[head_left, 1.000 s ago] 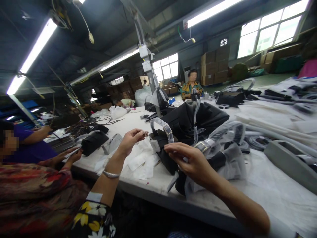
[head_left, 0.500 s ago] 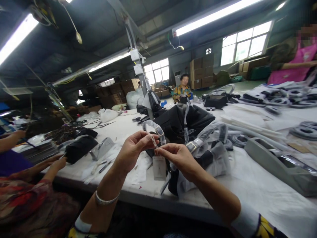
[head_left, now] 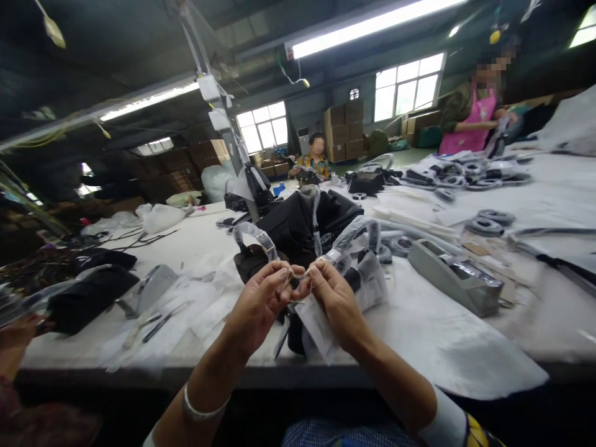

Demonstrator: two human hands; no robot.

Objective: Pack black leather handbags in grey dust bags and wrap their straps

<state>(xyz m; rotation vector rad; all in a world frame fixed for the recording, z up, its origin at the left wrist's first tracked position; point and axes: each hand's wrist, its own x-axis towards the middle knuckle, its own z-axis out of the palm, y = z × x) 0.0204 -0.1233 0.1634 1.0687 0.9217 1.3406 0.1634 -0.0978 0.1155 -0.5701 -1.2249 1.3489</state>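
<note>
My left hand (head_left: pixel 261 304) and my right hand (head_left: pixel 335 303) meet over the table's front edge. Both pinch a thin looped string (head_left: pixel 298 301) between thumb and fingers, close together. Below my right hand hangs a pale, translucent tag (head_left: pixel 319 328), tilted; its upper end is hidden by the fingers. Just behind the hands stand black bags (head_left: pixel 291 217) with plastic-wrapped handles (head_left: pixel 254 233). White wrapping (head_left: pixel 375 285) surrounds part of the bag at the right.
A grey tape dispenser (head_left: pixel 454 276) stands on the right. Pen-like tools (head_left: pixel 158 326) and a black bag (head_left: pixel 93 295) lie left, near a co-worker's hand (head_left: pixel 18 335). Rolled straps (head_left: pixel 488 222) lie farther back. A person in a pink apron (head_left: pixel 479 121) stands across the table.
My view has turned right. My fingertips have come level, with the string drawn between them. The tag, which hung upright beneath my hands, is now tilted under my right hand.
</note>
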